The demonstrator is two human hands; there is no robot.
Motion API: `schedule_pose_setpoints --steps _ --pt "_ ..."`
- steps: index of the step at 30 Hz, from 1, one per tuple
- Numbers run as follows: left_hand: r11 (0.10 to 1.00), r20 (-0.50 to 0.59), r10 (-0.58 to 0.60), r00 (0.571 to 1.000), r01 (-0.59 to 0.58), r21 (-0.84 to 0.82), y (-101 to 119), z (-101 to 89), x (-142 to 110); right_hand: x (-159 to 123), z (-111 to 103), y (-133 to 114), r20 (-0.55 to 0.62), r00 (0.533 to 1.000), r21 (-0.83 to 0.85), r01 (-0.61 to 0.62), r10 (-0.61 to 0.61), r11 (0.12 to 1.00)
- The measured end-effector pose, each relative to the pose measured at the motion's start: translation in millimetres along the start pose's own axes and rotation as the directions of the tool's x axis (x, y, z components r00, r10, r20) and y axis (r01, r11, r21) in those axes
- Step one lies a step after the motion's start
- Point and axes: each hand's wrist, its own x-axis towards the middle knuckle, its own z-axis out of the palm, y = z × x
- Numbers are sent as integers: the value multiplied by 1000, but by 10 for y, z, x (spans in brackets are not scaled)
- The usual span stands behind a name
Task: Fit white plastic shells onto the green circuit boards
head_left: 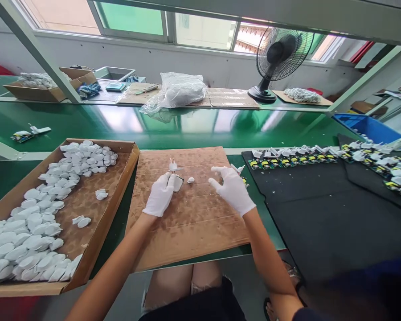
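Note:
My left hand [160,195], in a white glove, is closed with its fingertips on a white plastic piece [178,183] over the cardboard sheet [187,227]. Just beyond those fingertips a small white plug part [173,166] with metal prongs points away from me; whether it is joined to the piece I cannot tell. A small loose white piece [190,180] lies to the right. My right hand [233,191], also gloved, is open over the sheet's right side, thumb and fingers apart. Behind it, partly hidden, is a circuit board [245,181] with a white part.
To the left, a cardboard tray [102,236] holds many white plastic pieces. Rows of circuit boards [290,161] line a black mat [321,223] on the right. A green conveyor surface [187,129] runs across the back. Beyond it are a plastic bag [183,89] and a fan [277,53].

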Motion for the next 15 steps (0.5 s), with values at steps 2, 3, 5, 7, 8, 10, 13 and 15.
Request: schedule_pose_setpoints --steps 2,3,5,7,8,10,13,15 --pt "965 -116 86 989 -54 255 -112 -74 117 -22 -117 130 38 999 -284 9 2 959" --pt "930 -151 135 979 -72 361 -156 -108 165 -39 -145 179 75 997 -380 17 12 925" --pt "861 -205 209 956 -80 502 -198 -170 229 -72 -147 234 120 992 -503 24 42 864" --pt "840 -315 258 913 -52 540 -170 -220 241 -91 -105 241 119 991 -579 14 67 815" --pt "859 -378 273 884 -47 510 -133 -237 229 -91 -82 234 110 991 -603 5 77 798" --pt "935 -433 241 868 -88 342 -31 -239 176 -74 -53 215 96 992 -610 -4 79 792" --pt "986 -214 84 973 -112 -123 125 -150 63 -42 -65 174 74 996 -434 -13 50 901" --pt "902 91 -24 996 61 -428 199 -49 -13 -43 -85 114 56 998 -130 -24 31 991"
